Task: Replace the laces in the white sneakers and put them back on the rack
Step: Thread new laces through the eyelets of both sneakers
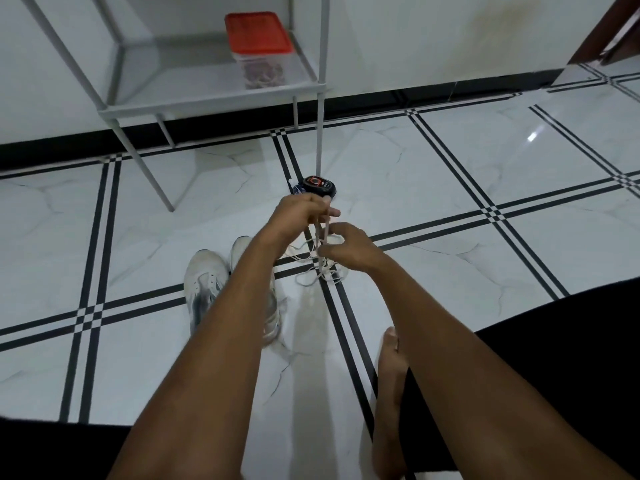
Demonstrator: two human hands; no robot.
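Observation:
Two white sneakers (205, 275) lie side by side on the tiled floor, the right one largely hidden under my left forearm. My left hand (298, 214) is raised above the floor and pinches white laces (313, 271) that hang down from it. My right hand (349, 249), just below and to the right, pinches the same hanging strands. The rest of the laces lies in a loose tangle on the floor beneath both hands. The grey metal rack (211, 102) stands at the wall behind.
A clear box with a red lid (258, 46) sits on the rack's lower shelf. A small round black tin (317, 187) lies on the floor by the rack's front leg. My bare foot (391, 393) and dark-clothed legs fill the lower right.

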